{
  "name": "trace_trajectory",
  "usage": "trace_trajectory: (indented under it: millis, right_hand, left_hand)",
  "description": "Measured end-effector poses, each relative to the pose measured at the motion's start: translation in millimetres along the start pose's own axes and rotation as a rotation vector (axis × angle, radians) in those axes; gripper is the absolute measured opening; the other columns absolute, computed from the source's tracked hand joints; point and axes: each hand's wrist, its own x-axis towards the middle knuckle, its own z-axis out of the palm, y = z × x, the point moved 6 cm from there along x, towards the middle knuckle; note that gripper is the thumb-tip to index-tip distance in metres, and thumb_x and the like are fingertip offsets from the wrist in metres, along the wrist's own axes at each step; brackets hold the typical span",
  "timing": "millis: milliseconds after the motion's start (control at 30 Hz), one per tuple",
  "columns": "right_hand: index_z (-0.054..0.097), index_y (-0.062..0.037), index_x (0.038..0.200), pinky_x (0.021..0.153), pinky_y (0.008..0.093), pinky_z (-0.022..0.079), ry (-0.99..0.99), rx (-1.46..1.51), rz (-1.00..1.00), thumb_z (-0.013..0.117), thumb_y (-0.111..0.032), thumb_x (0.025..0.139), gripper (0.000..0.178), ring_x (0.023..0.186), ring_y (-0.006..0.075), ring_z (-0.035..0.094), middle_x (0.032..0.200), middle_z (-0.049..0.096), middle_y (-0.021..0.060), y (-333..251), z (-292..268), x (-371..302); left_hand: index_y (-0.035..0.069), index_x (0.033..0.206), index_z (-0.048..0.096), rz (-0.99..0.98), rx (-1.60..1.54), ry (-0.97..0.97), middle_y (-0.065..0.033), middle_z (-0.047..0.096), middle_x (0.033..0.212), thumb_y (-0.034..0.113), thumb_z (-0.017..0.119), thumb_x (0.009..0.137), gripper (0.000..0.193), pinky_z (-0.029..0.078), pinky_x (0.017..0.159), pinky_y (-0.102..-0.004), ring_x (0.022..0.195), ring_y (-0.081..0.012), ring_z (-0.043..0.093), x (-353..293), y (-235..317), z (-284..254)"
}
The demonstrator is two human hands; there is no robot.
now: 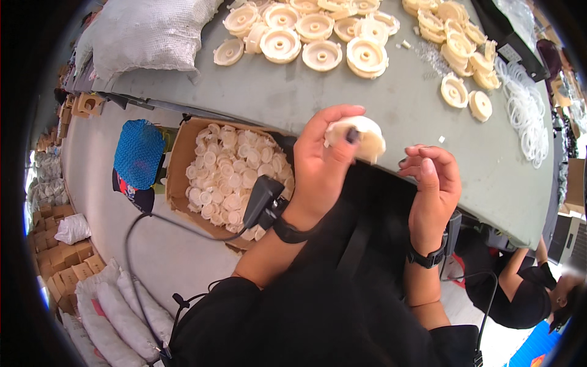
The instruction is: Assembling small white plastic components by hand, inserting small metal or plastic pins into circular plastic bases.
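My left hand (324, 165) is closed on a round cream plastic cap (370, 139), thumb across its face, just over the table's near edge. The cap is slightly blurred and its lower rim shows below my fingers. A short way to the right, my right hand (435, 186) is raised, its fingers loosely bent and the thumb up beside them; nothing shows between them. Beyond my hands, several cream round plastic parts with raised rims and centre hubs (321, 55) lie on the grey table (269, 92). A second pile of these parts (457, 49) lies farther right.
A cardboard box (177, 177) full of small whitish caps (229, 174) stands left below the table. White rings (523, 110) lie at the table's right. A white woven sack (147, 37) rests at its far left. A blue knitted cover (139, 153) is beside the box. Another person (516, 287) is at right.
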Motion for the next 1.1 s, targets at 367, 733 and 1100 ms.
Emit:
trace_trajectory:
  millis: [367,733,1100]
  right_hand:
    - [0.060,-0.0011,0.105,0.078,0.0297,0.046,0.228,-0.618,-0.214,0.060,-0.012,0.086,0.022,0.090,0.0170,0.058,0.103,0.063,0.0102,-49,-81,69]
    - [0.063,-0.0099,0.108,0.084,0.0363,0.045,0.466,-1.218,-0.240,0.068,-0.029,0.075,0.038,0.095,0.0270,0.056,0.107,0.060,0.0145,-59,-201,209]
    - [0.070,-0.0233,0.094,0.092,0.0449,0.036,0.529,-1.890,-0.051,0.065,-0.034,0.078,0.019,0.111,0.0289,0.048,0.120,0.052,0.0079,-24,-206,211]
  left_hand:
    - [0.019,0.129,0.047,0.579,1.303,-0.408,-0.0107,0.036,0.140,0.032,0.066,0.076,0.058,0.032,0.098,-0.0511,0.124,-0.0300,0.037,16,-16,54]
    - [0.020,0.139,0.036,0.529,1.318,-0.299,-0.0167,0.028,0.144,0.037,0.066,0.076,0.072,0.029,0.100,-0.0543,0.127,-0.0377,0.032,22,-19,47]
    - [0.015,0.135,0.040,0.550,1.277,-0.235,-0.0169,0.034,0.140,0.036,0.065,0.077,0.066,0.032,0.098,-0.0505,0.124,-0.0354,0.036,24,-18,47]
